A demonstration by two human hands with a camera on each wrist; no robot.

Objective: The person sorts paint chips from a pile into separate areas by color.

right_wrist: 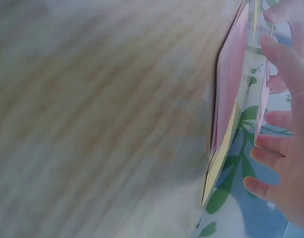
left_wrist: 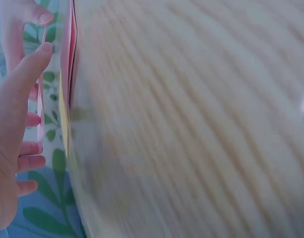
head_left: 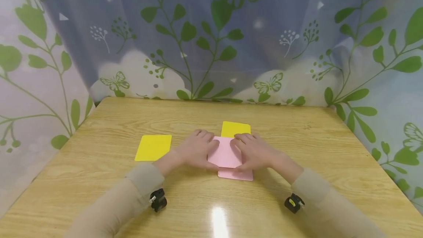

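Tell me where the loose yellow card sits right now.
In the head view, the yellow card lies flat on the table, just left of the left hand, apart from it.

Top card [head_left: 224, 152] lies on a lower card [head_left: 235, 174]; another card [head_left: 235, 128] behind, apparently touching.

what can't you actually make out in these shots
- Head view: the middle of the upper pink card is clear, but its sides lie under the left hand and right hand, so the hold cannot be read.
- Head view: the lower pink card shows only a strip.
- Head view: the far yellow card is part covered; the yellow card at left is in full view.
- Wrist views: the table is motion-blurred.
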